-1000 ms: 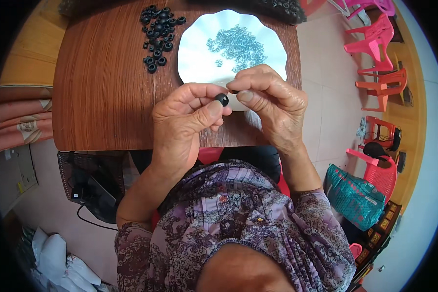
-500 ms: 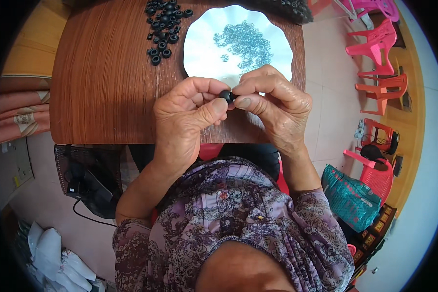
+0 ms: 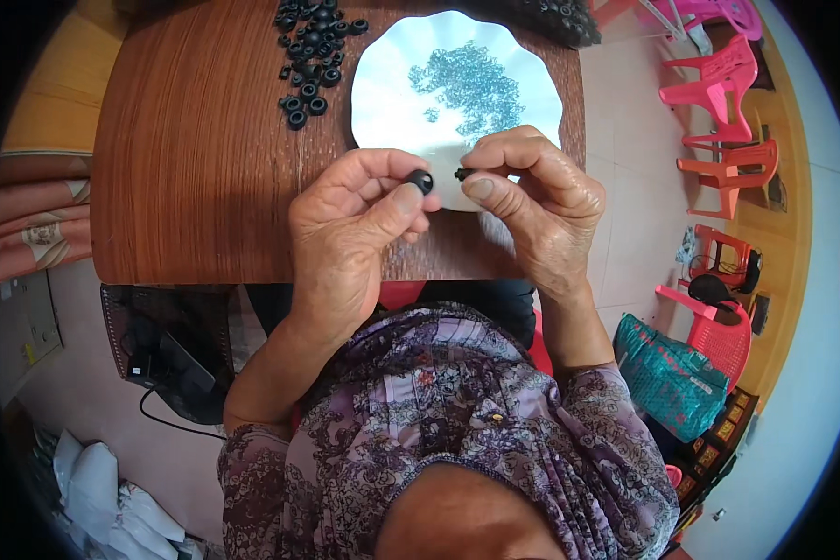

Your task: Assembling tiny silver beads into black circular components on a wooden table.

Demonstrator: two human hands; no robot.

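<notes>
Between the thumb and fingers of my left hand is a black rounded piece with an opening facing right. My right hand pinches a small dark piece, mostly hidden by the fingertips. A short gap separates the two pieces, just over the near rim of a white scalloped plate. A heap of tiny grey-green bits lies on that plate; what each one is, I cannot make out. Left of the plate, several black ring-like pieces are piled on the table.
The brown wooden table ends at a near edge below my hands. More black pieces in a dark heap lie at its far right corner. Pink and red plastic chairs and a teal bag stand to the right.
The two black pieces were touching between my fingertips; now they are apart. My left hand has shifted slightly left and my right hand slightly right.
</notes>
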